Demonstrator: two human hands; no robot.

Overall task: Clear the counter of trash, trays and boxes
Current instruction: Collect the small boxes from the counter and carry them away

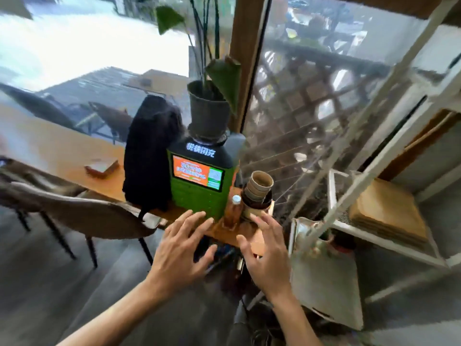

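Observation:
A wooden counter [62,156] runs along the window. At its near end stand a bottle of amber drink with a white cap [233,211] and a stack of brown paper cups [258,193] leaning over a dark tub. My left hand [184,248] hovers with fingers spread just in front of the green kiosk [199,186]. My right hand [264,248] is spread too, its fingertips close below the cups and right of the bottle. Neither hand holds anything. A small brown box [102,167] lies farther left on the counter.
A black bag [149,156] leans against the kiosk, and a potted plant [209,111] sits on top of it. A padded chair [82,213] stands at the counter. A white metal shelf [369,221] with stacked brown paper [389,213] is at the right.

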